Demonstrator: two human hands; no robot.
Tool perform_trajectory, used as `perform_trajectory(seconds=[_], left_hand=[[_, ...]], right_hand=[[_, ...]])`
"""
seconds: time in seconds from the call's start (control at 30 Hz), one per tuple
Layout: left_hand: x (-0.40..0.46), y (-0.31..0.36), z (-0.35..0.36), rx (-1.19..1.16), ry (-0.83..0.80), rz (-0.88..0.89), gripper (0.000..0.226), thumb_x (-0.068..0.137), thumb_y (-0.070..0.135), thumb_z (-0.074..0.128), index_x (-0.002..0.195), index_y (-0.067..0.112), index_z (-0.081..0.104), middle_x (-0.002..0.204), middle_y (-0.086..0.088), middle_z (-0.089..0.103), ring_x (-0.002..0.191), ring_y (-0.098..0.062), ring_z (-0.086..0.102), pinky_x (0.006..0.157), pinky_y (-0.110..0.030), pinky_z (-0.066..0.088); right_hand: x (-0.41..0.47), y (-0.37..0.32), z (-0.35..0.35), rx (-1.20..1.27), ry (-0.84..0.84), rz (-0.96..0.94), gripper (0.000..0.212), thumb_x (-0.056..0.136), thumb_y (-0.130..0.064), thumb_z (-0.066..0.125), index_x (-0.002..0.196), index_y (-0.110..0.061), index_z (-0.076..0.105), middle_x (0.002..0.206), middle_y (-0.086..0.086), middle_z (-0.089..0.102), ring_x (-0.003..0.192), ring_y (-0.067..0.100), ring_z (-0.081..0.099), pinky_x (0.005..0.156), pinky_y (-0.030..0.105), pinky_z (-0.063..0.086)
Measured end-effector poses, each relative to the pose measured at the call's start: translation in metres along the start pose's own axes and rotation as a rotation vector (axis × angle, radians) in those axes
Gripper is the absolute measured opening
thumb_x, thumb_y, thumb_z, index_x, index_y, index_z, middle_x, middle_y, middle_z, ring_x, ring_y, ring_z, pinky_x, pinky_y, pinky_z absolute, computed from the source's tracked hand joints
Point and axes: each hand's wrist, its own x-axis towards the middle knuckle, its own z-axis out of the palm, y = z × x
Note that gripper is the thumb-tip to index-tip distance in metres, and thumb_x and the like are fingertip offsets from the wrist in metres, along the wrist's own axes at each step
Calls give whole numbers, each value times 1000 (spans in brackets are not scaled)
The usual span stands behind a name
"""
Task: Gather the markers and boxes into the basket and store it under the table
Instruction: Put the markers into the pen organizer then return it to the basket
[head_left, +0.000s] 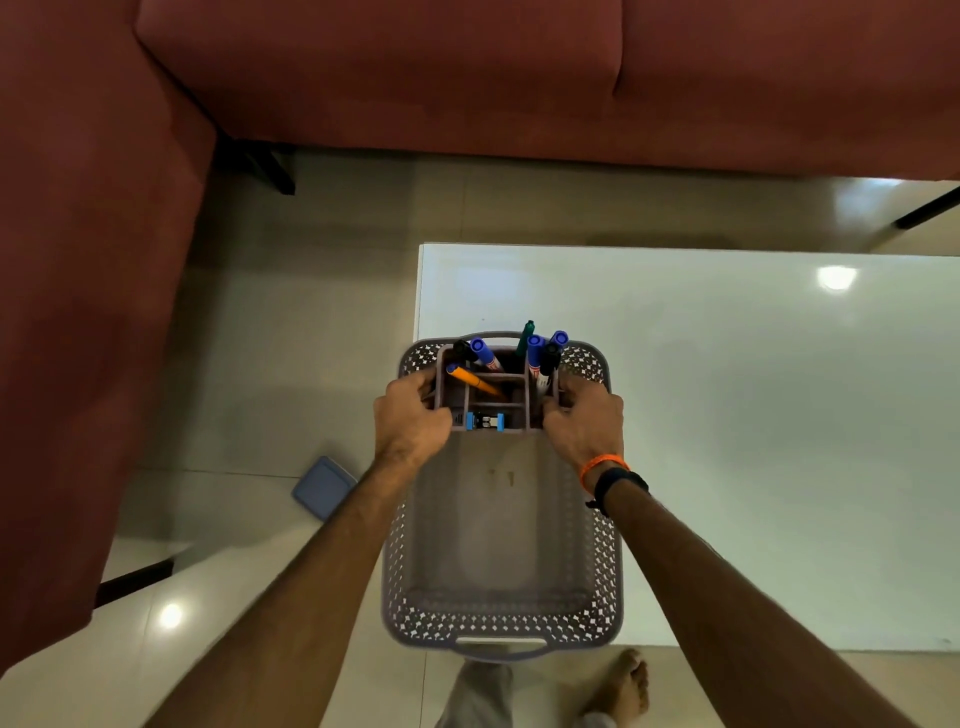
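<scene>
A grey perforated basket (605, 551) stands at the left end of the white table (753, 415), overhanging its left and near edges. At the basket's far end is a grey divided organiser box (488, 397) with several markers (485, 353) standing in it, blue, black, green and an orange one (475, 382) lying slanted. A small blue and black item (485, 421) lies in its near compartment. My left hand (410, 415) grips the organiser's left side and my right hand (587, 423) grips its right side. Whether the organiser rests on the basket floor I cannot tell.
A dark red sofa (467, 78) runs along the far side and down the left. A blue lid-like square (324, 486) lies on the tiled floor left of the table. My bare foot (623, 686) is just below the table's near edge.
</scene>
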Motion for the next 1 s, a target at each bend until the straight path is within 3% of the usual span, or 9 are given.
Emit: perform_trajectory(seconds=[0.33, 0.43, 0.57, 0.83, 1.0], left_hand=[[-13, 2, -12, 8, -41, 2, 51, 79, 6, 71, 127, 20, 59, 123, -1, 67, 110, -15, 62, 97, -28, 44], [-28, 3, -21, -1, -44, 7, 55, 80, 8, 73, 131, 16, 55, 131, -1, 62, 118, -16, 59, 101, -28, 42], [-50, 0, -35, -41, -38, -7, 66, 79, 9, 74, 139, 11, 47, 140, -5, 55, 125, -19, 54, 105, -30, 41], [-107, -33, -69, -86, 59, -21, 62, 77, 14, 77, 133, 9, 51, 133, -4, 59, 116, -18, 60, 98, -24, 43], [-154, -69, -88, -136, 117, -70, 60, 76, 15, 77, 131, 8, 54, 131, -5, 61, 117, -20, 59, 106, -33, 44]], right_hand=[[-19, -8, -8, 59, 16, 39, 34, 85, -18, 64, 119, -16, 64, 112, 6, 71, 103, 24, 65, 94, 34, 50], [-34, -14, -17, 89, 41, 33, 34, 85, -17, 66, 118, -14, 64, 115, 7, 69, 104, 24, 64, 93, 32, 49], [-58, -23, -28, 103, 78, 8, 35, 83, -19, 68, 117, -13, 63, 114, 5, 69, 104, 22, 63, 92, 30, 49], [-120, -32, -38, 161, 32, -93, 36, 82, -16, 68, 117, -10, 60, 108, 3, 67, 94, 15, 61, 84, 24, 47], [-168, -39, -31, 146, -29, -163, 36, 80, -20, 72, 113, -13, 60, 105, -2, 65, 96, 15, 61, 86, 28, 51]])
